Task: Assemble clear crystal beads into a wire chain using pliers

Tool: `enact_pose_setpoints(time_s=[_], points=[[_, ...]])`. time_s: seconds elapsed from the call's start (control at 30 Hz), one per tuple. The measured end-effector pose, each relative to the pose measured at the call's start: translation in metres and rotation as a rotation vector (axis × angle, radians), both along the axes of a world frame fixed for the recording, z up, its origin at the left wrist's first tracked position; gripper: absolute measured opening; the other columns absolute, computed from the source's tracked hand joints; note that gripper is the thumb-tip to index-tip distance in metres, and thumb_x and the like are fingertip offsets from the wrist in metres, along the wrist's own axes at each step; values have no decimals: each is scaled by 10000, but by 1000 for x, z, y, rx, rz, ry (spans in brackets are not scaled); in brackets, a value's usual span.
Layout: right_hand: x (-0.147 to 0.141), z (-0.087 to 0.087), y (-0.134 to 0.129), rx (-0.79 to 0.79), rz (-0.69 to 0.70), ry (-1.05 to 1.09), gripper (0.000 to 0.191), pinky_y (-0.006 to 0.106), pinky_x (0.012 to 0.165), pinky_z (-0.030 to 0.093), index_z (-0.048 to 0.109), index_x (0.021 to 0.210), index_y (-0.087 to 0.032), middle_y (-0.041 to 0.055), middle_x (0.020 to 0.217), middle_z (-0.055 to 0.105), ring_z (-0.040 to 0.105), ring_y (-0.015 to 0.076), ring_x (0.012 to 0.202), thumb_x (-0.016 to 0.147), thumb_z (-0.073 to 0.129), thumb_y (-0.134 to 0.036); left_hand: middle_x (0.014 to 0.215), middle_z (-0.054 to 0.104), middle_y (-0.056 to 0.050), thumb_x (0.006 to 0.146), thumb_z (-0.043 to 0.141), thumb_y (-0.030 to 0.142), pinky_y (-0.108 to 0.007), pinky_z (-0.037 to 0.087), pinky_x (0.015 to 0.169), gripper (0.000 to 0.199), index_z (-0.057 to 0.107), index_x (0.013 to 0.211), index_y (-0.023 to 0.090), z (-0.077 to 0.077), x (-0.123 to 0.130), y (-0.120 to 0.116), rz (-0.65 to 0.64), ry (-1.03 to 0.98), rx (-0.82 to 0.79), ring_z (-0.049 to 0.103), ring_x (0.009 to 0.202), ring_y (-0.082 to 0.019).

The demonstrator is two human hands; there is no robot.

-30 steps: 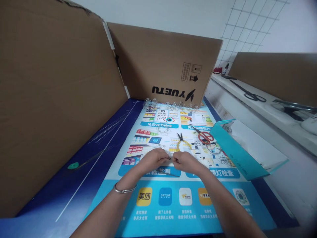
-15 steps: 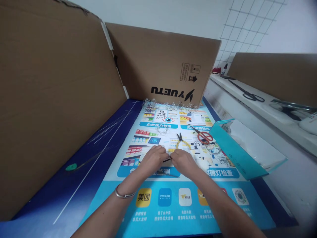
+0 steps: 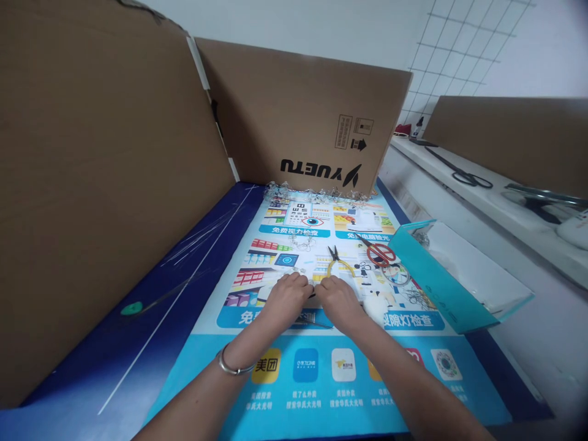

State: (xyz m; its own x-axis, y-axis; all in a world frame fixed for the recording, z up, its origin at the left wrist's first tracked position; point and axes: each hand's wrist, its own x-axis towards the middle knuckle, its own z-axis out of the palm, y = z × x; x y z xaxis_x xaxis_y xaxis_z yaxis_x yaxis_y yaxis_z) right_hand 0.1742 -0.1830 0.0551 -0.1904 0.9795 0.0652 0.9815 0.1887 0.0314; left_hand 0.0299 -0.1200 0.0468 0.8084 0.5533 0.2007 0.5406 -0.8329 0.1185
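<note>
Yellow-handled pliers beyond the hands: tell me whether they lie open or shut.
Open: the dark tips of the pliers stand apart in a V, and the yellow handles spread away from each other.

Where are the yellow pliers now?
In the head view, the yellow-handled pliers lie near the middle of the printed sheet, just beyond the right hand and left of the red-handled scissors.

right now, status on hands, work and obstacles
Left hand, right hand close together, fingers curled. Dark piece between, mostly hidden. Yellow-handled pliers just beyond.
</note>
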Motion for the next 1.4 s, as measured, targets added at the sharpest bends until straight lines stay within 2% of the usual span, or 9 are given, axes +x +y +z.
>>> enact_pose_setpoints(time_s=[0.4, 0.73, 0.97, 1.1, 1.23, 1.4], points=[[-5, 1, -5, -36, -94, 28, 157, 265, 686, 365, 541, 909, -194, 65, 924, 529, 450, 179, 869, 849, 405, -145, 769, 526, -69, 817, 435, 78, -320, 374, 725, 173, 564, 737, 161, -1, 2, -2, 20, 7, -51, 453, 846, -204], [-5, -7, -2, -15, -210, 182, 183, 257, 706, 367, 559, 881, -191, 65, 899, 552, 484, 174, 859, 857, 379, -175, 795, 550, -69, 799, 434, 105, -303, 378, 675, 160, 580, 798, 173, -12, 4, -4, 159, -62, -138, 495, 817, -213], [3, -11, 3, 6, -209, 459, 186, 209, 751, 357, 583, 860, -203, 31, 892, 571, 515, 125, 852, 850, 397, -201, 798, 591, -38, 779, 407, 89, -260, 384, 685, 247, 624, 820, 201, -17, 1, 6, 181, -207, -323, 549, 771, -165], [8, -16, 6, 20, -232, 655, 143, 215, 759, 364, 591, 848, -207, 16, 892, 587, 527, 121, 836, 803, 456, -194, 800, 615, -9, 774, 438, 139, -242, 384, 697, 211, 634, 795, 213, -16, 0, 11, 185, -320, -453, 551, 779, -151], [11, -24, 11, 3, -268, 877, 128, 230, 672, 395, 602, 815, -208, 7, 796, 602, 542, 130, 739, 775, 488, -253, 747, 624, 11, 760, 489, 230, -221, 387, 623, 141, 627, 750, 199, -16, -1, 13, 205, -433, -607, 555, 718, -142], [10, -34, 15, -53, -285, 1201, 174, 224, 545, 415, 579, 821, -182, -10, 652, 578, 531, 115, 583, 756, 500, -322, 649, 598, 8, 749, 508, 317, -198, 399, 528, 186, 613, 756, 164, -20, 1, 13, 222, -557, -815, 538, 585, -120]])
